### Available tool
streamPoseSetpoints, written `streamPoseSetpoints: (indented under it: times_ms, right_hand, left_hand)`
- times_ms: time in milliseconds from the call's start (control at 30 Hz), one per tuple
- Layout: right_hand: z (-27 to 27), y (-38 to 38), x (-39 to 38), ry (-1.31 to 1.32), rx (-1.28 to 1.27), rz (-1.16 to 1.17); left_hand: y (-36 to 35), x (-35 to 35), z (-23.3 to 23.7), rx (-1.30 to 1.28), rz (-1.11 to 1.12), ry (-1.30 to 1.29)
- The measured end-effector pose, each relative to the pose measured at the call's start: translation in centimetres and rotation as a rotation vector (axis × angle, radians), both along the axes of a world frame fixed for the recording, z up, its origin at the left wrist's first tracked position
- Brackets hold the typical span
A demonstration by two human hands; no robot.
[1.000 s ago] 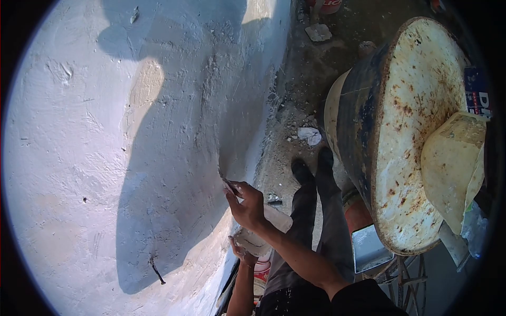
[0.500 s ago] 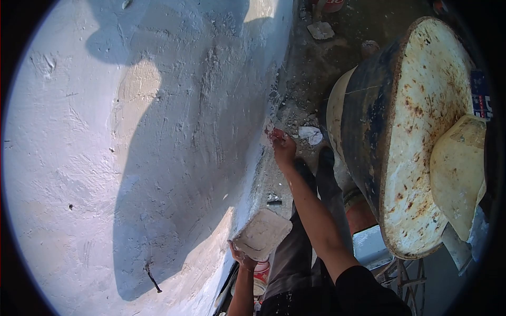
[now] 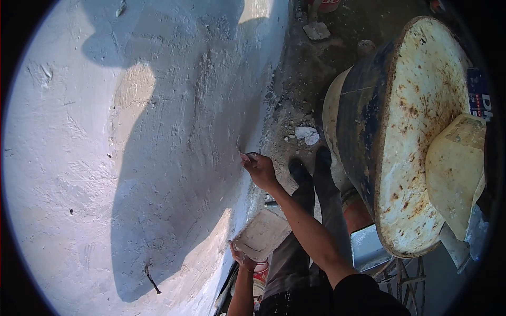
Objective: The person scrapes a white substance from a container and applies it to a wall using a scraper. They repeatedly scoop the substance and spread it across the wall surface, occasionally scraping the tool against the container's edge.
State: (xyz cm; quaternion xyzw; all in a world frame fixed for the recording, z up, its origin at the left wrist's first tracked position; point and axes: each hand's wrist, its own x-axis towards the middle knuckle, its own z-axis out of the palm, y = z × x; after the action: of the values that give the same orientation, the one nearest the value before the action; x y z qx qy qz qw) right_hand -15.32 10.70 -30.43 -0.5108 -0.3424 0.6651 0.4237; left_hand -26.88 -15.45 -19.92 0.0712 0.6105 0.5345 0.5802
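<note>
Wall (image 3: pixel 174 158), rough and pale, fills the left half of the head view, partly covered by a broad shadow. Right hand (image 3: pixel 260 171) is reaching to the wall's right-hand part, its fingers closed around a small scraper (image 3: pixel 244 157), mostly hidden by the grip, whose exposed end is at the wall surface. Left hand (image 3: pixel 243 258) is lower, near the bottom centre, fingers clamped on the left edge of a shallow, squarish tray (image 3: pixel 262 234) coated in pale, dried-looking material. The tray is tilted, below the right hand and apart from it, in front of the person's dark trousers. A dark spike (image 3: pixel 152 279) juts from the lower wall. Beneath the tray is a red and white can (image 3: pixel 260 273), partly hidden. Two dark shoes (image 3: pixel 299 171) stand on a gritty floor (image 3: pixel 292 118), near a crumpled white scrap (image 3: pixel 307 135). On the right, a large blue and cream vessel (image 3: pixel 363 116) shows a rust-spotted, pale face; against it is a yellowish container (image 3: pixel 454 168), just beside a blue box (image 3: pixel 477 95) with white lettering.
</note>
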Motion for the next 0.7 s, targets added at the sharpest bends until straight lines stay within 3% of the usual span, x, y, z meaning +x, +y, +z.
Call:
streamPoseSetpoints:
  times_ms: [100,233,333,400,500,700]
  right_hand:
    - [0.9,-2.1,0.4,0.093,-0.04,-0.06]
    - [0.3,-2.4,2.9,0.062,-0.074,-0.168]
    - [-4.4,-1.3,3.5,-0.058,-0.099,-0.336]
    - [-7.5,0.9,3.4,0.056,-0.075,-0.464]
    - [-9.3,2.8,3.3,-0.019,0.022,-0.311]
    - [-7.5,1.9,2.8,0.205,-0.046,-0.203]
  left_hand:
    - [-0.6,-0.7,-0.8,-0.137,0.152,-0.206]
    - [-1.0,-0.7,-1.5,-0.12,0.062,-0.025]
    - [-0.4,-0.3,-0.1,-0.118,0.048,-0.02]
    - [-0.4,-0.4,0.1,-0.112,0.06,-0.051]
    - [-1.3,-1.8,-0.1,-0.126,0.191,-0.211]
    - [-4.2,-3.0,-2.0,0.102,-0.063,0.284]
